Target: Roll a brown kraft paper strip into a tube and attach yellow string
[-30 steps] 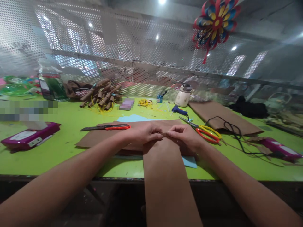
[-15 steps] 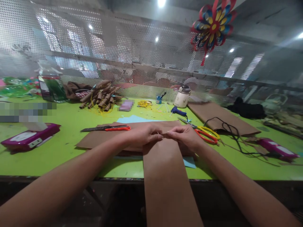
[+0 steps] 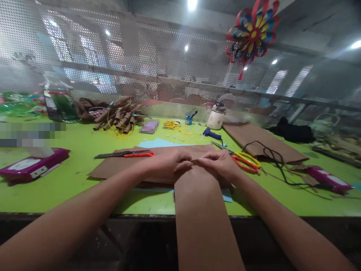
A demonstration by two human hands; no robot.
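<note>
A long strip of brown paper (image 3: 201,210) runs from my hands over the table's front edge and down out of view. Its far end looks turned up between my fingertips. My left hand (image 3: 180,160) pinches that edge on the left, and my right hand (image 3: 216,162) pinches it just to the right. Beneath lie more brown paper sheets (image 3: 113,168), with light blue paper (image 3: 160,143) showing under them. On the sheets, left of my hands, rests a red-handled utility knife (image 3: 126,154). Scissors with yellow and orange handles (image 3: 245,161) lie beside my right wrist.
The green table (image 3: 81,192) also holds a blue glue gun (image 3: 213,134), a cream bottle (image 3: 216,116), rolled brown paper tubes (image 3: 121,118), a large jar (image 3: 60,101) and purple boxes at left (image 3: 35,165) and right (image 3: 328,177). A black cord (image 3: 278,158) loops at right.
The hanging part of the paper strip has swung slightly to the right. Both hands keep their pinch at nearly the same spot, and the view has shifted a little.
</note>
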